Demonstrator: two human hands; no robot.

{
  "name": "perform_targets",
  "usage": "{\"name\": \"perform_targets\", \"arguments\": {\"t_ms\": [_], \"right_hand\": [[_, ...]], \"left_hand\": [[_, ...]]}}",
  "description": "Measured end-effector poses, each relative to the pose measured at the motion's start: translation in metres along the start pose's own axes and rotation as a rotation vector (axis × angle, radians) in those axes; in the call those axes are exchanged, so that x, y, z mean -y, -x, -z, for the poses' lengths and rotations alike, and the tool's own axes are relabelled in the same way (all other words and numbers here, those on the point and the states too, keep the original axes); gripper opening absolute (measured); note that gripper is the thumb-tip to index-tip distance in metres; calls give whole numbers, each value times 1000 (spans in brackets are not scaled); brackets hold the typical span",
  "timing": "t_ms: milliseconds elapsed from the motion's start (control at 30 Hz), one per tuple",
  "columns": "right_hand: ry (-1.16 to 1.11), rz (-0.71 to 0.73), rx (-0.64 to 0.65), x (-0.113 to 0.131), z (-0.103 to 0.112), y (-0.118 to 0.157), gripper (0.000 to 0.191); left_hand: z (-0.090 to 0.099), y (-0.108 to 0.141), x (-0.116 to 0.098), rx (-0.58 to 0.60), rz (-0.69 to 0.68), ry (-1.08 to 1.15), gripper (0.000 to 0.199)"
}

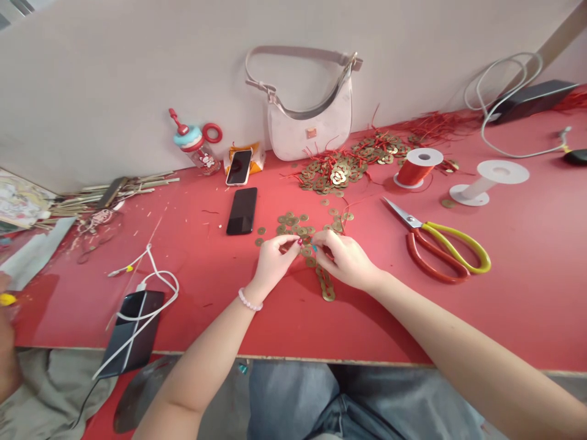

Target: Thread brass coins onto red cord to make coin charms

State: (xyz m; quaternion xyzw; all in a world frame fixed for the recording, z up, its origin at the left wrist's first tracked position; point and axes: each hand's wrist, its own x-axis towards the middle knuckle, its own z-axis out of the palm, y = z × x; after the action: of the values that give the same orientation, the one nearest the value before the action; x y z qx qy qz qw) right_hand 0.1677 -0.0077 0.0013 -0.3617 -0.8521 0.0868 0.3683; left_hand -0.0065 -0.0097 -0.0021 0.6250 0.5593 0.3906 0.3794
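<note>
My left hand [274,260], with a pale bead bracelet [250,300] at the wrist, is closed in a pinch at the edge of a brass coin [305,240]. Facing it from the right, my right hand [345,260] also has thumb and fingers pressed together. What it holds is too small to make out. Loose holed brass coins [288,221] are scattered just beyond the fingertips. A row of overlapping coins [326,287] lies below my right hand. Behind them is a heap of coins tied with red cord [339,172].
Scissors [426,235], a red thread spool [416,167] and a white spool [488,180] stand to the right. Two phones [242,211], a cup [199,150] and a handbag [309,131] are at the back. A cabled black device [132,330] overhangs the front edge, near another person's arm [7,348].
</note>
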Motion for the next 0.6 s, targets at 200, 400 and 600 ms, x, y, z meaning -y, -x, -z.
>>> {"name": "perform_targets", "arguments": {"t_ms": [200, 400, 600], "right_hand": [[31, -16, 47, -2, -2, 0, 11], [20, -108, 65, -3, -5, 2, 9], [-204, -344, 114, -1, -5, -2, 15]], "left_hand": [[0, 0, 0, -3, -20, -2, 22], [-1, 1, 1, -12, -33, -14, 20], [-1, 2, -2, -24, -85, -24, 19]]}}
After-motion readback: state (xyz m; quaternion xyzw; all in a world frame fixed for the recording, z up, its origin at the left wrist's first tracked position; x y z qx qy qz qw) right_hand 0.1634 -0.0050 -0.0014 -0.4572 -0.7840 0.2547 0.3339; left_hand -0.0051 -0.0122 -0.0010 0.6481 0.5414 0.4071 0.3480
